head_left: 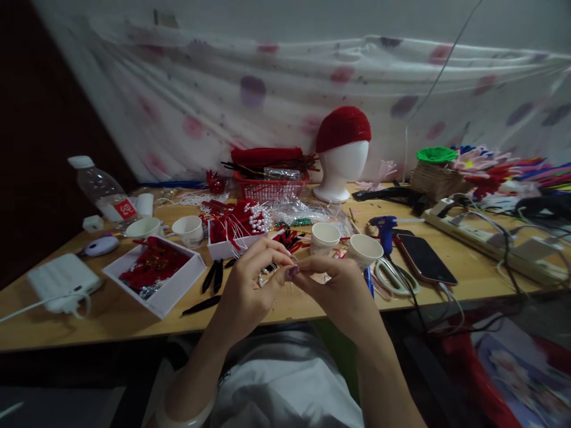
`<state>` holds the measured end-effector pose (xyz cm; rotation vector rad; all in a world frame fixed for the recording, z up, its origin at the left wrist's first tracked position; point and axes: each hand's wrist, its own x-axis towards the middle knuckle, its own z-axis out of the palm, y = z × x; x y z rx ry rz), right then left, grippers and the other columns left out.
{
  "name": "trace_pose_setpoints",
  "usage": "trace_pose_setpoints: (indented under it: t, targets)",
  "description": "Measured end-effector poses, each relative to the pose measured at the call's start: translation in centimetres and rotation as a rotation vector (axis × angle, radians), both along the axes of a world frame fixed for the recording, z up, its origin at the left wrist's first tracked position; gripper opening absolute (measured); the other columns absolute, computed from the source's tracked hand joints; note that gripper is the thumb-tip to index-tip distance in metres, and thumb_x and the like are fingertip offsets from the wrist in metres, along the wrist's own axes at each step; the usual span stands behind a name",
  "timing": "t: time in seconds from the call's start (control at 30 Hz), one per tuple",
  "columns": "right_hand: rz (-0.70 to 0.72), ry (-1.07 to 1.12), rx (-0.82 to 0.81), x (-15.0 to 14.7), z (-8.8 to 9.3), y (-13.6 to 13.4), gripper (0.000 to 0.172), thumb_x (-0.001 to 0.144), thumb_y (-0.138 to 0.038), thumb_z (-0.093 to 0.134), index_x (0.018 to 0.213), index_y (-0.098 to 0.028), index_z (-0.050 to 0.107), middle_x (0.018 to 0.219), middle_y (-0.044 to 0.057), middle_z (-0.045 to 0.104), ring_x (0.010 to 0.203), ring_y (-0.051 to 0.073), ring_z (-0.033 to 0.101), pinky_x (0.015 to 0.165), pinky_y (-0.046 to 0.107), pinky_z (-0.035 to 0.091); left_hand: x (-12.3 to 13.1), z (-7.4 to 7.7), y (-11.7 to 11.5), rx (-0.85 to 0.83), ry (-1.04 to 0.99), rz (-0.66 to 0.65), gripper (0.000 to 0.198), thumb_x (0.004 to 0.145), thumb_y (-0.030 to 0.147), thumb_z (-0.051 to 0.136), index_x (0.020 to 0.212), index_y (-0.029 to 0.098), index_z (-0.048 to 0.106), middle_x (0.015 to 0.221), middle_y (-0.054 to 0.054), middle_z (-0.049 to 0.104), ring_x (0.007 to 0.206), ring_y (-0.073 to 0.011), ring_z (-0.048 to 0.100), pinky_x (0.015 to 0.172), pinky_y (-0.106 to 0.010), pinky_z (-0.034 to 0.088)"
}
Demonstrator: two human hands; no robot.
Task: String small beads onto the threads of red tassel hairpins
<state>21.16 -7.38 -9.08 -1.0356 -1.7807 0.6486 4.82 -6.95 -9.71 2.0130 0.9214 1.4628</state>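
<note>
My left hand (250,285) and my right hand (332,291) meet over the front edge of the wooden table (111,315). Both pinch with fingers closed around a small piece with tiny beads (267,270) held between their fingertips; it is too small to name exactly. Just beyond the hands stand two white paper cups (324,236) (364,249). A white box of red trimmings with pearl strands (232,229) lies behind my left hand.
A white box of red pieces (154,273), black slim pieces (213,276), a power bank (62,282), a bottle (102,190), a red basket (270,184), a mannequin head with a red cap (342,151), a blue glue gun (384,229), a phone (423,258), scissors (395,276), a power strip (482,235).
</note>
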Motion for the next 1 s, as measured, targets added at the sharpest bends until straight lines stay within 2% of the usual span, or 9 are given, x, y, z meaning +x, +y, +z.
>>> trace_pose_setpoints:
  t: [0.13,0.23,0.3,0.4,0.47,0.57,0.77,0.87,1.0]
  targets:
    - [-0.111,-0.075,0.101,-0.1,-0.1,0.2,0.009,0.082,-0.017,0.072,0.073,-0.019,0.068,0.07,0.0,0.071,0.064,0.015,0.062,0.06,0.025,0.043,0.3,-0.3,-0.4,-0.114,-0.05,0.031,0.013,0.091,0.02,0.059,0.078,0.018,0.062,0.091,-0.004,0.062,0.089,-0.0163,0.059,0.081,-0.027,0.045]
    - [-0.248,-0.218,0.278,0.0,0.0,0.4,0.022,0.078,-0.018,0.076,0.069,-0.02,0.057,0.073,0.002,0.065,0.074,0.02,0.059,0.067,0.03,0.041,0.7,-0.7,-0.6,-0.313,-0.168,0.014,0.014,0.092,0.028,0.058,0.081,0.019,0.061,0.083,-0.002,0.062,0.079,-0.0154,0.06,0.07,-0.025,0.046]
    - [-0.279,-0.282,0.349,0.1,0.2,0.5,0.028,0.077,-0.019,0.078,0.069,-0.021,0.051,0.077,0.003,0.062,0.078,0.022,0.056,0.07,0.033,0.041,1.0,-1.0,-0.9,-0.423,-0.239,0.002,0.017,0.092,0.034,0.058,0.083,0.019,0.06,0.073,0.0,0.061,0.068,-0.0139,0.059,0.062,-0.024,0.045]
    - [-0.242,-0.289,0.329,0.3,0.4,0.5,0.03,0.076,-0.018,0.078,0.07,-0.022,0.049,0.079,0.003,0.06,0.08,0.022,0.055,0.072,0.033,0.041,1.4,-1.2,-1.1,-0.484,-0.255,0.023,0.022,0.092,0.04,0.057,0.084,0.02,0.059,0.059,0.005,0.051,0.049,-0.0103,0.046,0.048,-0.022,0.033]
    - [-0.192,-0.252,0.292,0.4,0.4,0.5,0.031,0.076,-0.014,0.078,0.07,-0.022,0.049,0.079,0.002,0.06,0.08,0.021,0.056,0.072,0.032,0.042,1.5,-1.2,-1.2,-0.471,-0.226,0.058,0.022,0.091,0.04,0.057,0.083,0.02,0.059,0.059,0.005,0.05,0.048,-0.0097,0.041,0.046,-0.023,0.028]
    - [-0.118,-0.174,0.24,0.4,0.1,0.5,0.028,0.077,-0.011,0.076,0.072,-0.021,0.051,0.078,0.001,0.061,0.078,0.02,0.058,0.07,0.03,0.042,1.6,-1.2,-1.2,-0.43,-0.199,0.093,0.02,0.091,0.037,0.056,0.081,0.02,0.059,0.067,0.002,0.056,0.055,-0.0113,0.046,0.05,-0.024,0.031]
    - [-0.07,-0.135,0.182,0.5,-0.2,0.5,0.021,0.08,-0.018,0.078,0.075,-0.02,0.057,0.08,0.001,0.065,0.078,0.019,0.06,0.071,0.03,0.043,1.3,-1.1,-1.1,-0.372,-0.166,0.149,0.019,0.091,0.031,0.057,0.075,0.02,0.057,0.068,0.002,0.057,0.06,-0.0118,0.05,0.056,-0.023,0.035]
    - [-0.032,-0.116,0.162,0.6,-0.2,0.4,0.021,0.08,-0.017,0.077,0.074,-0.021,0.057,0.079,0.001,0.065,0.079,0.019,0.061,0.072,0.03,0.045,1.1,-1.2,-1.1,-0.412,-0.19,0.103,0.02,0.09,0.033,0.058,0.076,0.019,0.058,0.067,0.002,0.057,0.059,-0.0112,0.049,0.054,-0.023,0.035]
    - [0.006,-0.02,0.136,0.6,-0.4,0.5,0.016,0.081,-0.022,0.078,0.076,-0.021,0.062,0.081,0.002,0.067,0.082,0.02,0.063,0.077,0.032,0.048,1.0,-1.4,-1.0,-0.56,-0.348,-0.029,0.025,0.087,0.042,0.061,0.077,0.019,0.059,0.057,0.006,0.046,0.046,-0.0079,0.034,0.046,-0.022,0.026]
